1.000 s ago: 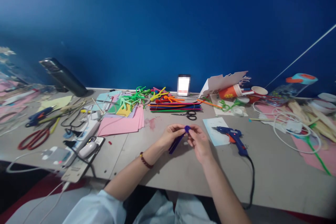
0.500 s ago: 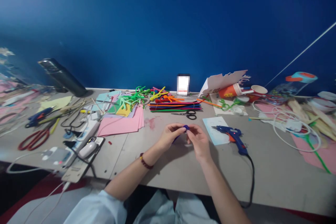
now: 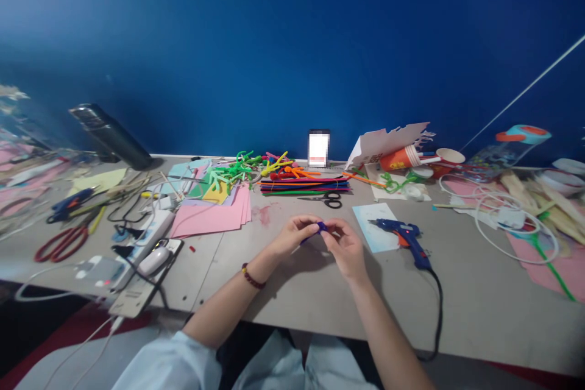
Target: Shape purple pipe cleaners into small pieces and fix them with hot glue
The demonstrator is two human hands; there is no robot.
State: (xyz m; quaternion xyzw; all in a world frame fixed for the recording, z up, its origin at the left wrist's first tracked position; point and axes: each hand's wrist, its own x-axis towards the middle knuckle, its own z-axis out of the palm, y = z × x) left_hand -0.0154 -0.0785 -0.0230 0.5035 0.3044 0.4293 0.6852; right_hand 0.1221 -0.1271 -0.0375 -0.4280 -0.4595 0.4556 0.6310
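Between my fingertips is a purple pipe cleaner [image 3: 322,227], bent into a small bunched shape, with most of it hidden by the fingers. My left hand [image 3: 295,236] pinches it from the left, thumb on top. My right hand [image 3: 343,244] pinches its other side with thumb and forefinger. Both hands are above the grey table [image 3: 292,304]. Beyond them lie black-handled scissors [image 3: 333,199] and a bundle of coloured pipe cleaners [image 3: 304,186]. To the right of my right hand a blue glue gun [image 3: 409,234] rests partly on a light blue card [image 3: 375,237].
Pink paper sheets [image 3: 212,217] and bent green pipe cleaners [image 3: 235,167] lie at the back left. A power strip [image 3: 146,244], red-handled scissors [image 3: 61,244] and a dark bottle [image 3: 112,137] are further left. Orange paper cups [image 3: 402,158] and a coiled white cable [image 3: 516,225] stand right. A lit phone [image 3: 319,149] leans against the wall.
The purple strands that hung down below my left hand are now mostly hidden behind it. The pinched part has shifted slightly left and down as my fingers work it.
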